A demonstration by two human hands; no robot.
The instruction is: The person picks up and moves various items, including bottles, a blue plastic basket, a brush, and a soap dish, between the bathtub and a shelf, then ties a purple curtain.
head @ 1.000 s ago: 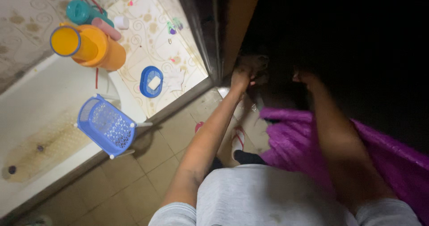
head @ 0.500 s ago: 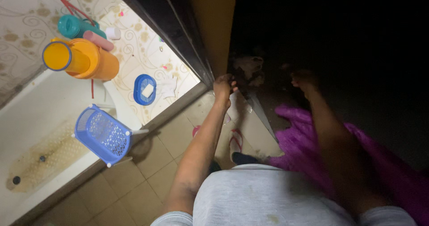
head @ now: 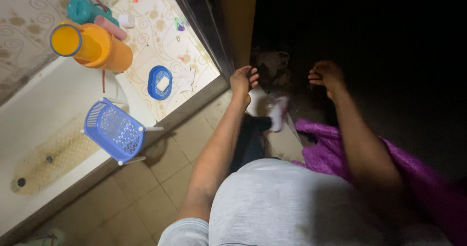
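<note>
While both my left hand and right hand hang half-curled and empty over dark floor, the purple cloth on my arm could slip, honestly.

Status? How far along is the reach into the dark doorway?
Done: purple cloth already draped over the right forearm. In hand: left hand and right hand stretch into the dark beyond the door frame, gripping nothing visible. Left: the pale crumpled bundle between them lies untouched.

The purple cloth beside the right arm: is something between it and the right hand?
Nothing visible. The right hand reaches into the dark doorway, apart from the purple cloth, which lies lower, against the forearm. The dark may hide things.
</note>
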